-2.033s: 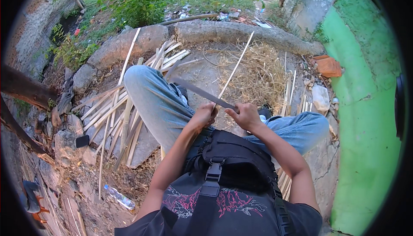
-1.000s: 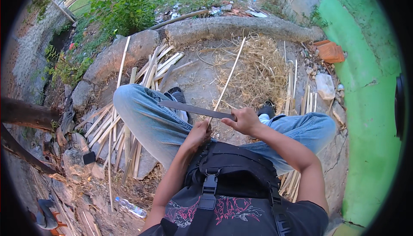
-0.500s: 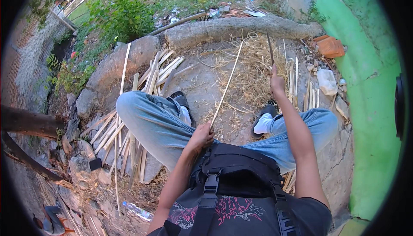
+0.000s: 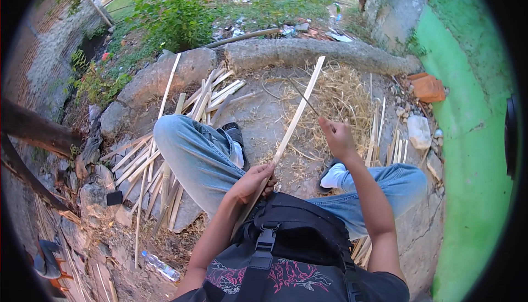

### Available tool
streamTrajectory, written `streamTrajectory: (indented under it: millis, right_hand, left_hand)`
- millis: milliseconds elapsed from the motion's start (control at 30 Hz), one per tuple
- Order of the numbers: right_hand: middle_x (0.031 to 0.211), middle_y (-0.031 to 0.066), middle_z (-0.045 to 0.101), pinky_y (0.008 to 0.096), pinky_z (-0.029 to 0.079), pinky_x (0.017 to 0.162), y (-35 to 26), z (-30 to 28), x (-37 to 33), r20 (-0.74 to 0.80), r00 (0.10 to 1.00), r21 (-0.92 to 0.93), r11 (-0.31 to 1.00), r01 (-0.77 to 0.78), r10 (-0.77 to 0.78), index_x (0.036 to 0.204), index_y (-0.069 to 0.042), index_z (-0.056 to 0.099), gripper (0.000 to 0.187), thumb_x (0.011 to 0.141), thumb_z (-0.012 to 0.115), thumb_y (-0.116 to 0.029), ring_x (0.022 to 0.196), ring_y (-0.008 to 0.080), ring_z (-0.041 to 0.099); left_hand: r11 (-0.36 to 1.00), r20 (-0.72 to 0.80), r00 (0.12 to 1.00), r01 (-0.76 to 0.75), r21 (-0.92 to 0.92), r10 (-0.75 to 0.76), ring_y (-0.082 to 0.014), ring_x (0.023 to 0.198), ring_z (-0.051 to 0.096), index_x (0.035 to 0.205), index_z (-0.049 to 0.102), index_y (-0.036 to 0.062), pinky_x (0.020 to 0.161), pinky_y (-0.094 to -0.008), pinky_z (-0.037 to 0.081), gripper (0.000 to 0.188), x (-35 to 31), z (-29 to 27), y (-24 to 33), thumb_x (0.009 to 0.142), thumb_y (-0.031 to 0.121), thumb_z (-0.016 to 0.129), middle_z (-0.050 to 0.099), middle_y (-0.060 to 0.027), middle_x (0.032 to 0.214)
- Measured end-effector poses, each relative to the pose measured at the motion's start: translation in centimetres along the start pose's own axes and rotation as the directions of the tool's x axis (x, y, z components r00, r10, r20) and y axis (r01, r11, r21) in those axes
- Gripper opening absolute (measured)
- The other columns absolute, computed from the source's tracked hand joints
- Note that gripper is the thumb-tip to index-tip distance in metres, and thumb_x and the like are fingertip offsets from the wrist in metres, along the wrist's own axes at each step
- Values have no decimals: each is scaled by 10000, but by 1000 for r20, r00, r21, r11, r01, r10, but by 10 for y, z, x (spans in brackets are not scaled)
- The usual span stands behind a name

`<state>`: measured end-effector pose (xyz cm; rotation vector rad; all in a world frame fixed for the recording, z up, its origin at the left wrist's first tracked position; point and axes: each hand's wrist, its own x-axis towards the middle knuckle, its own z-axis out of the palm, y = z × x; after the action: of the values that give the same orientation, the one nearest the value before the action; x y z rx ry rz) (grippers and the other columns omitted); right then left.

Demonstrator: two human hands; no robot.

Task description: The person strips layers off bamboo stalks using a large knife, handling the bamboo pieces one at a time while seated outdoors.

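Note:
My left hand [image 4: 254, 185] is closed around a long pale bamboo strip [image 4: 297, 116] in front of my waist. The strip slants away from me up to the right, its broad face showing, and its lower end runs back beside the black bag [image 4: 308, 219] on my front. My right hand [image 4: 336, 138] grips a knife [image 4: 302, 95]; its handle is hidden in my fist. The thin dark blade points up to the left and crosses the strip in view; whether it touches I cannot tell. Curly shavings [image 4: 341, 95] lie on the ground beyond my right hand.
Piled bamboo strips [image 4: 146, 162] lie left of my knee, and more strips [image 4: 377, 128] stand right. A low stone kerb [image 4: 308, 53] runs ahead, a green wall [image 4: 467, 153] right. A plastic bottle [image 4: 160, 266] and a person [image 4: 48, 258] are at lower left.
My right hand has come nearer and to the left, and the blade has swung from upright to leaning left across the strip. The strip now shows its broad face instead of a narrow edge.

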<state>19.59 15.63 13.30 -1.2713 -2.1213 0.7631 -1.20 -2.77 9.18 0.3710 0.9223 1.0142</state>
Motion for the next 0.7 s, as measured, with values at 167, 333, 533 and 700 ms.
streamTrajectory:
  millis: [167, 333, 533, 700]
  right_hand:
    - [434, 93, 415, 366, 301, 447, -14, 3, -10, 76, 997, -13, 1000, 18, -17, 591, 12, 557, 685, 862, 482, -613, 415, 196, 398]
    - [458, 96, 506, 362, 395, 438, -18, 23, -25, 183, 977, -56, 991, 118, -106, 621, -30, 616, 650, 843, 501, -630, 424, 237, 527]
    - [488, 123, 543, 411, 437, 446, -22, 46, -41, 262, 928, -104, 948, 301, -266, 561, -45, 537, 628, 799, 562, -626, 450, 301, 570]
    - [496, 134, 546, 402, 448, 465, -6, 53, -37, 330, 881, -149, 902, 404, -340, 584, -49, 572, 600, 808, 567, -606, 467, 312, 581]
  left_hand:
    - [992, -17, 999, 39, 122, -37, -70, 467, 368, 849, 480, 100, 407, -216, 324, 299, -3, -1, 21, 967, 374, 470, 395, 27, 604]
    - [1000, 29, 999, 25, 19, -25, -79, 420, 351, 869, 491, 101, 366, -223, 295, 323, 17, -16, 17, 975, 400, 433, 410, 22, 580]
    - [1000, -49, 999, 12, -12, -12, -82, 390, 340, 871, 498, 77, 356, -226, 277, 335, 23, -18, 17, 977, 386, 423, 396, 11, 555]
    - [999, -70, 997, 32, -2, -32, -75, 383, 320, 824, 479, 93, 345, -224, 259, 327, 21, -16, 12, 981, 372, 418, 378, 20, 540]
